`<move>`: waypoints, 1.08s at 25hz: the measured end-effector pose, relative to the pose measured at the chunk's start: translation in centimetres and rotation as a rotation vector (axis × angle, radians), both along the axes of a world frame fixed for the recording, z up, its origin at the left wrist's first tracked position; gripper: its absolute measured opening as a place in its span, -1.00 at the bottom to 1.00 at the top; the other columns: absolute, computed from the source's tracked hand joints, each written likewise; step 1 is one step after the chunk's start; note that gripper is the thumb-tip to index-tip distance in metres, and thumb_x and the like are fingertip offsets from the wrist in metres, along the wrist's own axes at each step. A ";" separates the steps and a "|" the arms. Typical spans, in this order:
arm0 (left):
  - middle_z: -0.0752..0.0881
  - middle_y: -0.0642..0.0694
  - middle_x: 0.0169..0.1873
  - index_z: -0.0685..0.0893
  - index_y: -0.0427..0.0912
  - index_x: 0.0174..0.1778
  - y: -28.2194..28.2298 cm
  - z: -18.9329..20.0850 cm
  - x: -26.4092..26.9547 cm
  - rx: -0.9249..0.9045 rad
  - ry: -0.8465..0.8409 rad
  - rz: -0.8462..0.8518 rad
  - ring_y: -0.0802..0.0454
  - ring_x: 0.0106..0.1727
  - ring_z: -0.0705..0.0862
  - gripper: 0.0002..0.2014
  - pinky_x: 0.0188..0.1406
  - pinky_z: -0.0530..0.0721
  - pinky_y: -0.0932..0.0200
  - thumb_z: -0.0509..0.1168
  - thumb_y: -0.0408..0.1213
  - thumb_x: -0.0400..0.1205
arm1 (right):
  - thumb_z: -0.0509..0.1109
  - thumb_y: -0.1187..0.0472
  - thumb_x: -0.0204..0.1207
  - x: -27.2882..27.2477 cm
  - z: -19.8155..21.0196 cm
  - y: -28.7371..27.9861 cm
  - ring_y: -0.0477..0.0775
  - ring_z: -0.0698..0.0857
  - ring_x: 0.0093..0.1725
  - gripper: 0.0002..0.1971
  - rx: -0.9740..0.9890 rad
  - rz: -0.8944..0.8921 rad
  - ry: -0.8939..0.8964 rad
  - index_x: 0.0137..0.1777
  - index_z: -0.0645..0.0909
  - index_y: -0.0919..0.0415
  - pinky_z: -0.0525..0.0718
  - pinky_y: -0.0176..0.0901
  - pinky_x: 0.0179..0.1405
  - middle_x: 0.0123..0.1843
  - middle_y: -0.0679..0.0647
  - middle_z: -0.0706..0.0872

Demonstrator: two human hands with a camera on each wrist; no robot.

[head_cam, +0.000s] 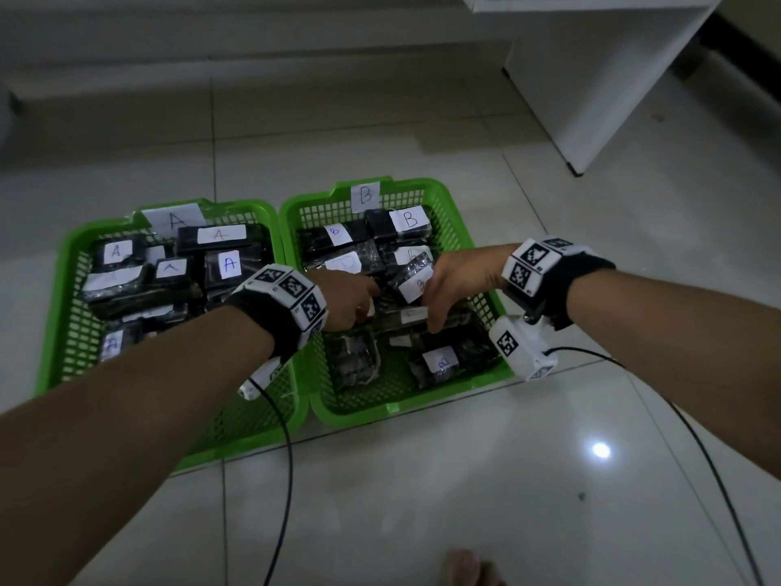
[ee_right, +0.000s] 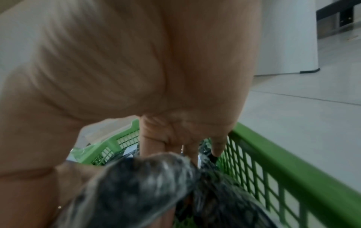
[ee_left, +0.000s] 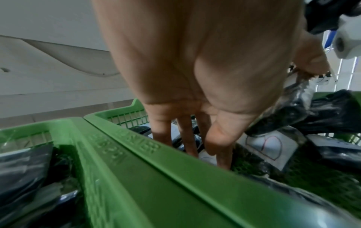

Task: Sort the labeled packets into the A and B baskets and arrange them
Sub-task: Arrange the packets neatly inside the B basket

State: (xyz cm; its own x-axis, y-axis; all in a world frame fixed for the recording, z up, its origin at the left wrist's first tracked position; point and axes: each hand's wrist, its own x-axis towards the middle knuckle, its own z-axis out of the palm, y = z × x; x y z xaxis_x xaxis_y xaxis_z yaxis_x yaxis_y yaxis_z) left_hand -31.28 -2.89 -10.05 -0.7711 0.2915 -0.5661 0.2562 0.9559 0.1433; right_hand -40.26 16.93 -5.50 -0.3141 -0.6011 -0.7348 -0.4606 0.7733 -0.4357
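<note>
Two green baskets, side by side, both loaded with black packets

Your A basket (head_cam: 72, 264) sits left, rim touching the B basket (head_cam: 454, 230) on its right; each carries a white letter card on its far wall; the A packets (head_cam: 228, 264) lie jumbled flat; the B packets (head_cam: 405, 224) lie in rough rows, one tilted B packet (head_cam: 412, 279) propped up mid-basket.

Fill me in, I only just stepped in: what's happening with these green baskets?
A person is sorting black packets by letter label. The A basket already holds A packets. Both hands are inside the B basket: the left hand reaches fingers-down among its packets, and the right hand grips a tilted B packet. No packets lie loose on the floor; this looks like the arranging stage.
</note>
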 end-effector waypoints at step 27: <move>0.66 -0.13 0.14 0.68 -0.24 0.18 7.5 -0.6 -5.3 0.210 0.182 0.349 -0.14 0.14 0.68 -0.64 -0.06 0.62 0.11 0.41 -0.06 0.59 | 0.37 0.13 0.63 -3.8 -0.4 7.7 0.32 0.80 0.10 -0.72 -0.606 -1.078 -0.349 0.10 0.66 0.39 0.81 0.06 0.18 0.16 0.45 0.80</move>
State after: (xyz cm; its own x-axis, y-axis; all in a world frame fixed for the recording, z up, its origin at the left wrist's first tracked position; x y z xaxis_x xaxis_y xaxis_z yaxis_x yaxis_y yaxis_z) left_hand -36.57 4.61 -10.68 -0.9252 0.0903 -0.3685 -0.0378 0.9445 0.3264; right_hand -44.05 24.58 -5.90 -0.6951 -0.4304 -0.5759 0.4799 0.3186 -0.8174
